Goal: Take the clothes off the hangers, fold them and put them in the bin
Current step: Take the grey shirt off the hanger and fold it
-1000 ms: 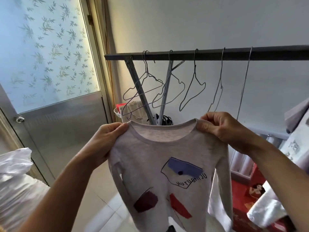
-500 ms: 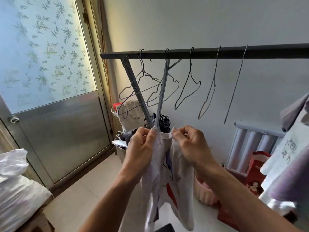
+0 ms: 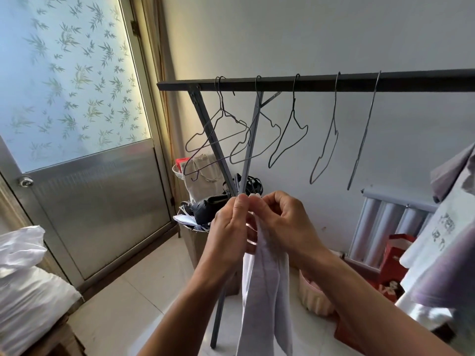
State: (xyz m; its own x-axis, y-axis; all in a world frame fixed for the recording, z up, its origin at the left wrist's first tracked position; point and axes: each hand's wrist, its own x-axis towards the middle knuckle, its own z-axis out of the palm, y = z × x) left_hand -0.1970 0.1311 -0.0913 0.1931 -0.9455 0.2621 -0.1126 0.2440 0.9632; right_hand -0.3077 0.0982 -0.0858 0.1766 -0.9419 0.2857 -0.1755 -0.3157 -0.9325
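Observation:
A light grey long-sleeved top (image 3: 266,291) hangs folded lengthwise in front of me, its printed side turned inward. My left hand (image 3: 230,235) and my right hand (image 3: 285,223) pinch its upper edge together, thumbs nearly touching. Behind them a dark rail (image 3: 308,82) carries several bare wire hangers (image 3: 288,140). More clothes, white and purple (image 3: 442,242), hang at the right edge. A pink ribbed bin (image 3: 312,295) stands on the floor below my right forearm, partly hidden.
A frosted-glass door (image 3: 77,124) is at the left. White bedding (image 3: 23,278) lies at bottom left. A cluttered stand with bags (image 3: 205,194) sits behind the rack legs. A radiator (image 3: 390,219) and red bags (image 3: 395,255) are at the right.
The top was spread wide by its shoulders a second ago. My hands have come together, folding it in half lengthwise, and now the print is hidden.

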